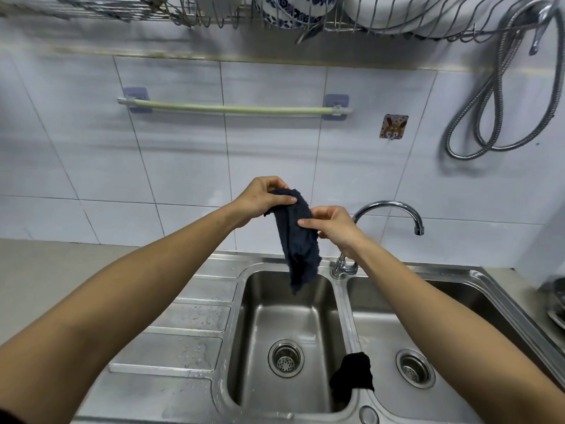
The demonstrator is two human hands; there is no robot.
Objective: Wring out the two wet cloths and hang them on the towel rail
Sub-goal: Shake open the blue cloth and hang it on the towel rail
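A dark blue cloth (298, 240) hangs lengthwise above the left basin of the steel sink (342, 301). My left hand (263, 197) grips its top end, fingers curled over the fabric. My right hand (331, 223) pinches its right edge a little lower. A second cloth, black (351, 376), lies draped over the divider between the two basins, near the front. The pale green towel rail (232, 109) is fixed to the tiled wall above the hands and is bare.
A curved chrome tap (394, 209) rises behind my right hand. A coiled metal hose (501, 102) hangs at the right wall. A dish rack with bowls (293, 10) runs overhead. A small hook sticker (393, 126) sits right of the rail. The drainboard (183, 332) is wet.
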